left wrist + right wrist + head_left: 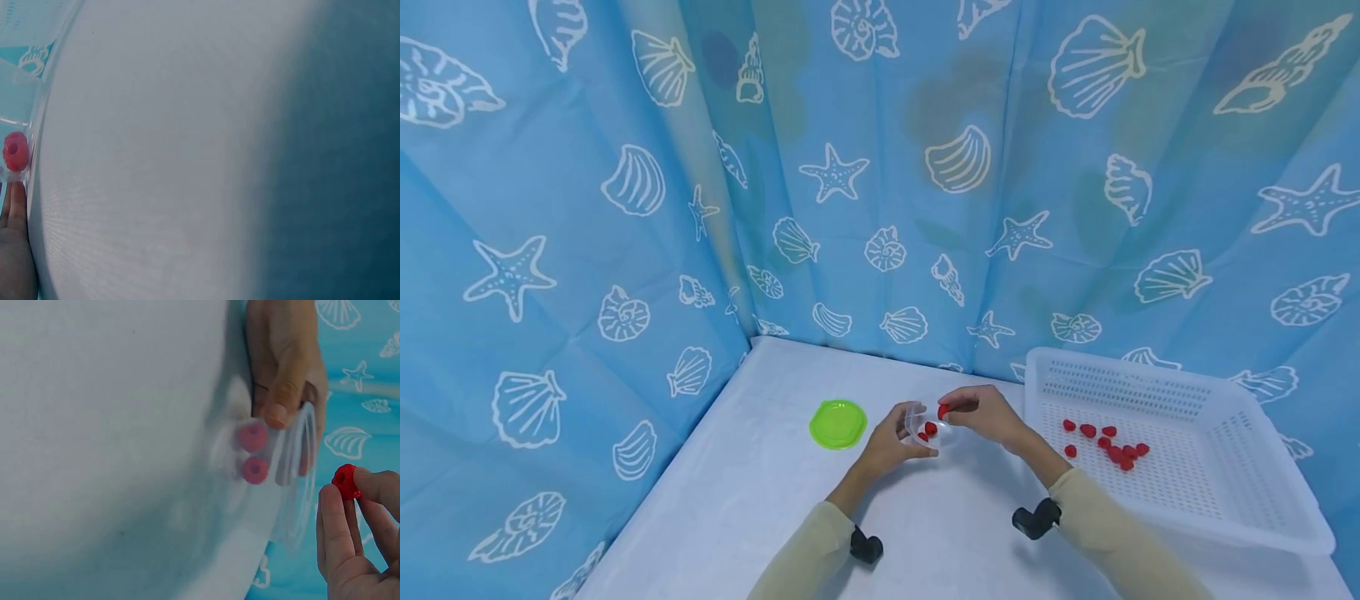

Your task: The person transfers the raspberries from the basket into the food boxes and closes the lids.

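Observation:
On the white table my left hand [901, 435] grips a small clear plastic cup [925, 427], tipped toward my right hand. Two red berry-like pieces [254, 453] lie inside it. In the right wrist view the left hand's fingers [282, 369] wrap the cup's rim [305, 444]. My right hand [953, 409] pinches one more red piece [942, 411] between thumb and fingers, just at the cup's mouth; it also shows in the right wrist view as the red piece [345, 481]. The left wrist view catches a red piece [15, 151] and a finger [14, 250] at its left edge.
A white perforated basket [1225, 433] stands at the right with several red pieces [1108, 443] in it. A round green lid [838, 423] lies left of the hands. Blue seashell curtains [880, 167] close off the back and left sides of the table [760, 500].

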Demonstrator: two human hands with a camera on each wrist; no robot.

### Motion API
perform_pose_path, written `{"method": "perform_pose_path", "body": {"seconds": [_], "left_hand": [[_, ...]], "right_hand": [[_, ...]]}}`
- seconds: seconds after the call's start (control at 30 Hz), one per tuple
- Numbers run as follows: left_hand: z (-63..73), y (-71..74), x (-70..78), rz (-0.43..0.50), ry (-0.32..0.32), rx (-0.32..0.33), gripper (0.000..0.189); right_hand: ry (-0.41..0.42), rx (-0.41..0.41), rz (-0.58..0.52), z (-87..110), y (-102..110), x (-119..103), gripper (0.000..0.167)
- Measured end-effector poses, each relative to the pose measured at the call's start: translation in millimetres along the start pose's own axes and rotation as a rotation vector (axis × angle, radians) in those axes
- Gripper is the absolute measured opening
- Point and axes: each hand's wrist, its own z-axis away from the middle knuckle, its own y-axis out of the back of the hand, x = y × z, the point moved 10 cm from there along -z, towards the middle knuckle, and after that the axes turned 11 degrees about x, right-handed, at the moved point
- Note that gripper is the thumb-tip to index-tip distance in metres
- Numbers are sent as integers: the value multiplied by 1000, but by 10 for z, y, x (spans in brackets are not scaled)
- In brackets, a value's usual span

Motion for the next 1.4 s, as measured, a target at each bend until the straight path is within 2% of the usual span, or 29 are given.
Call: {"method": "perform_pose_path", "body": {"seconds": [0.3,0.63,0.97,1.17,1.4], "left_hand": [[1,12,5,16,-12,-4,81],[-4,34,74,8,-55,-1,81],[-3,19,2,-1,-39,-4,81],[-6,18,1,4,-20,8,82],[3,13,-7,-15,1,15,84]], "right_hand": [[36,-31,38,10,-195,86,28],[173,-103,169,13,-307,-46,26],[165,-140,191,7,-385,-12,24],[169,-124,205,-17,-198,-139,19],[148,-53,234,-83,407,-280,21]]}}
